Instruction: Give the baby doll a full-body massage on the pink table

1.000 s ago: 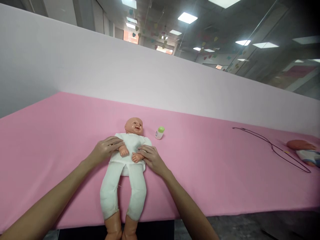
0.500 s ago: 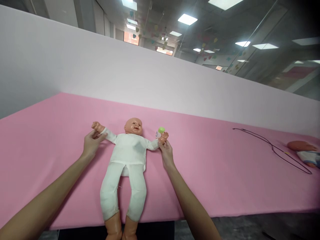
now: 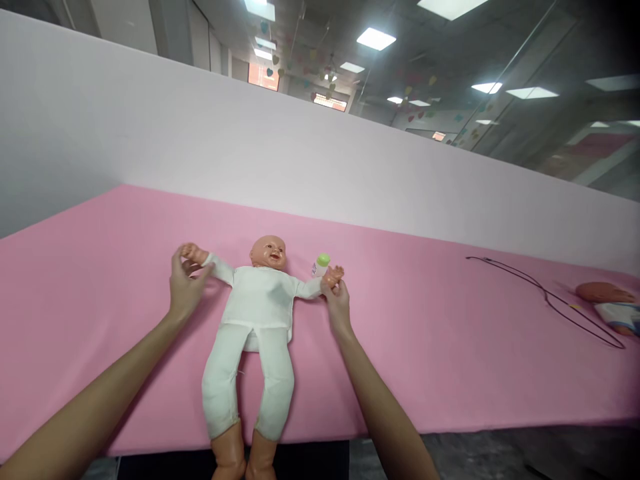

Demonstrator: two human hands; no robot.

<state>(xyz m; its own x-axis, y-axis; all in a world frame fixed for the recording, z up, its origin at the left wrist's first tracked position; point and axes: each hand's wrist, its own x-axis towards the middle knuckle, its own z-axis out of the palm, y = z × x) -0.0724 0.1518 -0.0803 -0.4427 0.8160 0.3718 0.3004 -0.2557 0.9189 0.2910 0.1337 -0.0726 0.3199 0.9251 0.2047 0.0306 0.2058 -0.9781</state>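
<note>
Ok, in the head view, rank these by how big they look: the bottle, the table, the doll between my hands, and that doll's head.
Largest to smallest:
1. Table, running past the frame
2. Doll
3. Doll's head
4. Bottle, slightly hidden

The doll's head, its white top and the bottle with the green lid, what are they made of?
Doll's head: probably smooth plastic or vinyl, because it shines. White top: looks like dull, soft cloth, with a hem and creases. Bottle: perhaps plastic, pale and smooth-looking, but too small to be sure.
</note>
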